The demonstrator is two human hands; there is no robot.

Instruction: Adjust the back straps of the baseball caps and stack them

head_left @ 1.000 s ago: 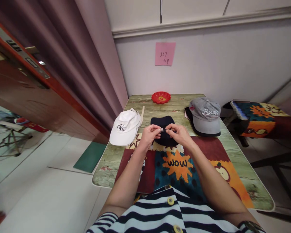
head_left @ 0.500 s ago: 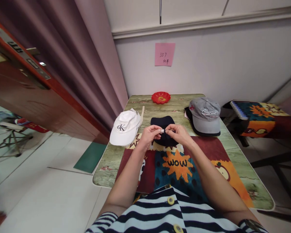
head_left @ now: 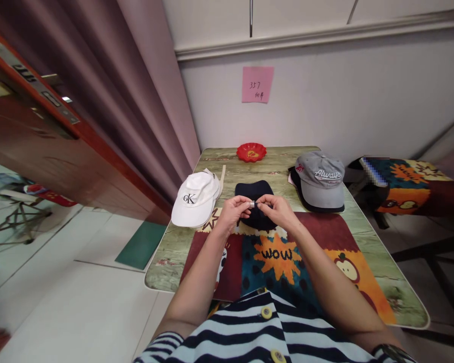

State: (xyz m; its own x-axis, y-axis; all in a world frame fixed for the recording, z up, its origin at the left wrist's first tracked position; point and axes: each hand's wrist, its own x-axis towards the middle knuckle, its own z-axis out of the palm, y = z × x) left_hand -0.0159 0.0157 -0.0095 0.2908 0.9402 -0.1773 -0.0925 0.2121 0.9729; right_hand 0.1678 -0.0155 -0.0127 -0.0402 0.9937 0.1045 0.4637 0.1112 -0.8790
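Note:
A dark navy cap lies at the middle of the table, partly covered by my hands. My left hand pinches a small metallic buckle at the back of this cap. Close beside it, my right hand pinches the dark strap at the buckle's right side. The fingertips of both hands are nearly touching. To the left rests a white cap with black letters and a loose pale strap. On the right, a grey cap sits stacked over a black one.
A red scalloped dish stands at the back of the wooden-patterned table. A colourful mat lies under my forearms. Behind is a wall with a pink note. A purple curtain and a door are at the left.
The fingers of my right hand have shifted slightly at the strap. The caps and the dish have stayed in place.

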